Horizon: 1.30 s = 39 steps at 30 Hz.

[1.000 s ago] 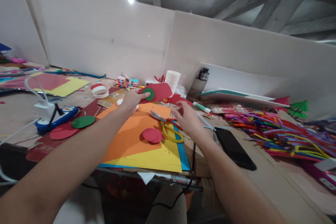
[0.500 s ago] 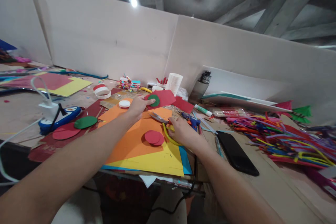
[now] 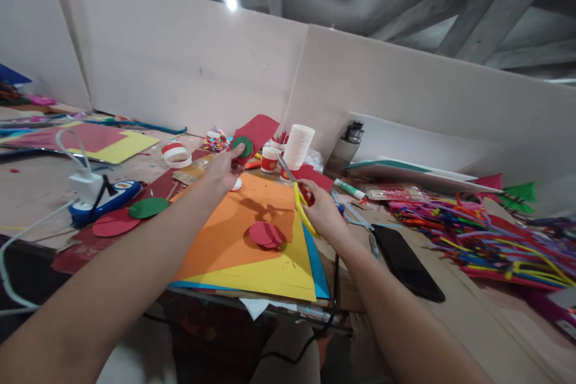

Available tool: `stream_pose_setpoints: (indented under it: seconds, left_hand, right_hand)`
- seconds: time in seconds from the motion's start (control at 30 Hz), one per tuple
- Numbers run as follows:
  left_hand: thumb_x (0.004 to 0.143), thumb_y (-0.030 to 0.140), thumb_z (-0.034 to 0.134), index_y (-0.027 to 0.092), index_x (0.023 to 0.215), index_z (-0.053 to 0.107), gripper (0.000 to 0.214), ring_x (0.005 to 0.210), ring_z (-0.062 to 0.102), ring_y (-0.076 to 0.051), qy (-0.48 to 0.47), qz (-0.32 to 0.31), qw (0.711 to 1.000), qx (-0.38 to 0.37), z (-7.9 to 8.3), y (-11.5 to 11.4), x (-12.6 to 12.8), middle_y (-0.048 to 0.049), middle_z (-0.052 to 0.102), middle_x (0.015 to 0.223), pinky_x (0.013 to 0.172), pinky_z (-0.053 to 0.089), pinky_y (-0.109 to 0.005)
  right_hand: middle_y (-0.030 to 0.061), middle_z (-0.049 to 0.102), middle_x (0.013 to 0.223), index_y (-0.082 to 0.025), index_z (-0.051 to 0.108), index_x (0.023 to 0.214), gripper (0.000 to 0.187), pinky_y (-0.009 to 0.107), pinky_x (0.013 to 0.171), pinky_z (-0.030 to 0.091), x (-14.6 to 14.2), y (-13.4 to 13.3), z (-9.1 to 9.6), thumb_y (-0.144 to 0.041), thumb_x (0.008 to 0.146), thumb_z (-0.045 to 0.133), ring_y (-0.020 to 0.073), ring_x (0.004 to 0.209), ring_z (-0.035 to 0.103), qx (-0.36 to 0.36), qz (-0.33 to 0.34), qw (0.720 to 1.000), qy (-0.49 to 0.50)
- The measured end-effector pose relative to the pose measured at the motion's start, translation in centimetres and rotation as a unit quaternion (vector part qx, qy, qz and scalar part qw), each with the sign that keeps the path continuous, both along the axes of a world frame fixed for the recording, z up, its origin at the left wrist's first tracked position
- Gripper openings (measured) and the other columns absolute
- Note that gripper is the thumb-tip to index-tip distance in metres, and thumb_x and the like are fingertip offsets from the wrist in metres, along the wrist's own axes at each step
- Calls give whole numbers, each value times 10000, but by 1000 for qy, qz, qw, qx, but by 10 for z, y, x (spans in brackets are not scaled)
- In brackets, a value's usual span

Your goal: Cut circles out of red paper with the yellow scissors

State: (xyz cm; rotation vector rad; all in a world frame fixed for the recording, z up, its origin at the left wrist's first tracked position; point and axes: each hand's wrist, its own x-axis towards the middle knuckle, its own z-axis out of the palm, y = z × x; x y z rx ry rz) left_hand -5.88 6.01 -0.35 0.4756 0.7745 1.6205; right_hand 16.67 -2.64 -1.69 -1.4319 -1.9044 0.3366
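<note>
Between the thumb and fingers of my left hand [image 3: 225,166] is a sheet of red paper [image 3: 261,130] with a green paper circle [image 3: 243,149] laid on it. My right hand [image 3: 320,210] is closed round yellow-handled scissors [image 3: 302,207], their blades pointing up and away, apart from the red paper. Below the hands, small red paper circles [image 3: 265,234] lie overlapped on an orange sheet [image 3: 216,240]. Under that sheet are yellow paper [image 3: 270,279] and blue paper [image 3: 317,261].
Left are a larger green circle [image 3: 148,208], a red circle [image 3: 116,222] and a blue power strip [image 3: 121,193]. Stacked white cups [image 3: 299,147] and a red-and-white cup [image 3: 269,160] stand behind. A phone [image 3: 407,261] and many pipe cleaners [image 3: 490,234] lie right.
My left hand has lifted the red paper and green circle up and to the left. My right hand has raised the scissors off the table, with the blades now pointing upward.
</note>
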Motion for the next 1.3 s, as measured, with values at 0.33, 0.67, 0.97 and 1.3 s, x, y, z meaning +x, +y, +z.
stream_pose_setpoints:
  seconds: [0.33,0.67,0.97,1.3]
  left_hand:
    - [551,148,841,165,726,606,294,481,489,-40,48,-60,992,97,-4,-12,12,40,648,640,376,232,-169]
    - [575,120,825,132,777,664,258,507,541,-52,27,-93,990,100,-3,-22,21,8,681,673,381,229,-148]
    - [598,154,830,112,803,701,246,572,600,-84,76,-139,979,125,-8,-22,25,-33,709,710,446,355,-158]
    - [551,178,869,98,764,730,267,673,658,-154,128,-228,954,146,-11,-35,36,-72,722,709,698,537,-275]
  right_hand:
    - [68,659,992,-180,591,1003,320,311,807,485,-9,-21,12,-201,687,549,197,920,614,-12,119,988,100]
    - [-18,486,693,-168,540,766,138,242,591,353,-10,-25,19,-305,774,552,110,636,435,-76,126,988,45]
    - [2,525,731,-165,568,821,312,221,543,385,-7,-18,13,-476,805,594,108,620,478,-90,123,986,68]
    - [-5,543,694,-177,599,940,420,212,512,404,-3,-14,9,-575,811,575,113,584,509,-90,89,988,93]
